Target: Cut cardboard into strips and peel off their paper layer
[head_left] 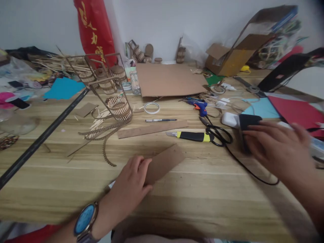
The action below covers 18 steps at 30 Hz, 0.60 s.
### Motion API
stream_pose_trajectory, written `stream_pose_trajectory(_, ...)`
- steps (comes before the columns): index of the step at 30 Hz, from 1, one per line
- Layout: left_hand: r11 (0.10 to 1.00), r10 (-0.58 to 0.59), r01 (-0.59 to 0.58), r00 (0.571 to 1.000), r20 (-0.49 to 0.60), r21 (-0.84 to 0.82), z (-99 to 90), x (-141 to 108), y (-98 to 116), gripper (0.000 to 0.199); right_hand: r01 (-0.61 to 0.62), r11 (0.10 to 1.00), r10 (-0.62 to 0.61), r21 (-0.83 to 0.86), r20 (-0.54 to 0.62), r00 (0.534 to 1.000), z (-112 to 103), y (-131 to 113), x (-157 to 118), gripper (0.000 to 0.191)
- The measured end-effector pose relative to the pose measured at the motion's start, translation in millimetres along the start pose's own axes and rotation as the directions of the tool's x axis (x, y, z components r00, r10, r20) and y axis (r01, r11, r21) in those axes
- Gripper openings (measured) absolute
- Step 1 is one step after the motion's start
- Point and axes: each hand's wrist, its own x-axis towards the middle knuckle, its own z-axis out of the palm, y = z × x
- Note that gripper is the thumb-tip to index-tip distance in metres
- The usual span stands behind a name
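Note:
My left hand (pixel 131 182), with a watch on its wrist, grips the left end of a brown cardboard piece (pixel 165 162) at the front middle of the wooden table. On the right, my right hand (pixel 273 145) has its fingers against a dark flat object (pixel 246 123), blurred by motion, beside a white block (pixel 230 119). A yellow and black utility knife (pixel 193 136) lies between the hands, its blade pointing left. Black-handled scissors (pixel 219 134) rest just right of it. Behind the knife are a cardboard strip (pixel 152 129) and a pen (pixel 161 120).
Small stick-and-cardboard buckets (pixel 118 108) stand at the left. A long black bar (pixel 45 138) crosses the left side. At the back lie a large cardboard sheet (pixel 169 80) and an open box (pixel 233 55). A blue glue gun (pixel 198 105) and its cable sit right of centre.

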Motion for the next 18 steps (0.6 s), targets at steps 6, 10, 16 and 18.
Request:
stream_pose_trajectory(6,0.975,0.220,-0.208,0.944,-0.246,0.073,-25.5,13.7,7.7,0.025,0.266,0.960,-0.261,0.088,-0.066,0.963,9.8,-55.2,29.0,0.026)
stream_pose_trajectory(10,0.929,0.371,-0.340,0.824,-0.428,0.150,-30.5,15.4,15.1,0.015,0.228,0.943,-0.226,0.245,-0.034,0.973,10.5,-67.4,34.1,0.030)
stream_pose_trajectory(16,0.897,0.443,-0.390,0.784,-0.435,0.209,-11.6,19.9,20.4,0.011,0.136,0.832,-0.260,0.538,0.162,0.952,3.8,-91.1,32.4,0.032)
stream_pose_trajectory(18,0.885,0.466,-0.411,0.778,-0.421,0.219,-3.3,25.2,20.0,0.010,0.135,0.757,-0.344,0.640,0.214,0.914,-2.2,-104.0,32.6,0.034)
